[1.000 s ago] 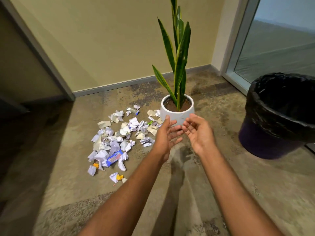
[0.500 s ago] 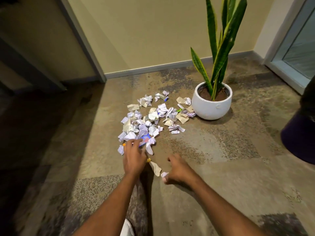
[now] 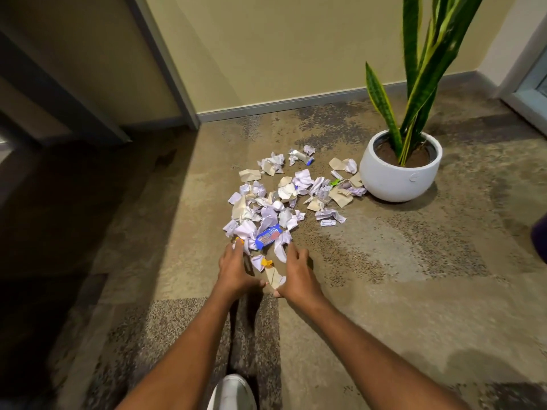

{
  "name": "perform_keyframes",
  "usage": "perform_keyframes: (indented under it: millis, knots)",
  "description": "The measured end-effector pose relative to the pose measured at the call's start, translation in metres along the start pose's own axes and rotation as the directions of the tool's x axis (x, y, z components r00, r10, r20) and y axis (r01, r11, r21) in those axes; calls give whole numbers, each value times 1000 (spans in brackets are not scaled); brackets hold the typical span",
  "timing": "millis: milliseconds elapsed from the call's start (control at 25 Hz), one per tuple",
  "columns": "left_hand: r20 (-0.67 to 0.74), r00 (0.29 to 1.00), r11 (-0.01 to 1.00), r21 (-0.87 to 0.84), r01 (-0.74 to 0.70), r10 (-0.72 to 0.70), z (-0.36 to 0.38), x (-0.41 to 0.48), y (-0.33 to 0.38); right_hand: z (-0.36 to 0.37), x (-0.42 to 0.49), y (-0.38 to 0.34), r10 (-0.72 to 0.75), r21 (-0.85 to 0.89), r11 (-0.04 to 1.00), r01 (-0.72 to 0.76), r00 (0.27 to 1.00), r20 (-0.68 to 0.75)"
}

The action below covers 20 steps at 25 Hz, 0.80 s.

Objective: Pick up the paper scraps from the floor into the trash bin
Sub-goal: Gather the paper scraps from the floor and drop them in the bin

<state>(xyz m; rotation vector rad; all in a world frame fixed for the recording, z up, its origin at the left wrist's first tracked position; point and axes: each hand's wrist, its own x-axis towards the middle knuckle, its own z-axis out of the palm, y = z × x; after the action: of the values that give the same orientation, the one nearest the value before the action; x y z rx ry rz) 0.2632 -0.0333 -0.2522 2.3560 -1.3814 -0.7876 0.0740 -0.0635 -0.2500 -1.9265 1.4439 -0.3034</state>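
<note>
A heap of crumpled white and beige paper scraps (image 3: pixel 284 196) lies on the carpet in the middle of the head view, with a blue wrapper (image 3: pixel 268 236) at its near edge. My left hand (image 3: pixel 235 269) and my right hand (image 3: pixel 296 276) rest palm-down on the floor at the pile's near end, cupped around a few scraps (image 3: pixel 268 269) between them. Fingers of both hands are spread and touch the paper, gripping nothing. Of the trash bin (image 3: pixel 540 236), only a dark purple sliver shows at the right edge.
A white pot (image 3: pixel 399 176) with a tall snake plant stands right of the pile, touching its far scraps. A beige wall with baseboard (image 3: pixel 296 103) runs behind. A glass door frame (image 3: pixel 524 105) is at far right. My white shoe (image 3: pixel 232 393) shows at the bottom.
The view tilted down and left, so the bin slid almost out of frame. Both hands dropped from mid-air to the floor and closed in around the nearest scraps.
</note>
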Motion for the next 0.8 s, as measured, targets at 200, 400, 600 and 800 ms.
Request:
perform_keyframes:
  millis: [200, 400, 600, 800]
  knots:
    - [-69, 996, 998, 51, -45, 48, 8, 13, -18, 8, 28, -9, 3, 16, 1000, -3, 1000, -4]
    - [-161, 985, 987, -136, -82, 60, -2, 17, -5, 8, 50, -15, -51, -4, 999, 51, 998, 29]
    - [-159, 972, 973, -121, -194, 174, -8, 29, 14, 7, 68, -23, -80, 6, 997, 80, 992, 100]
    - [-46, 998, 868, -492, -58, 40, 1, 27, 35, 12, 79, -30, -49, 189, 981, 35, 996, 72]
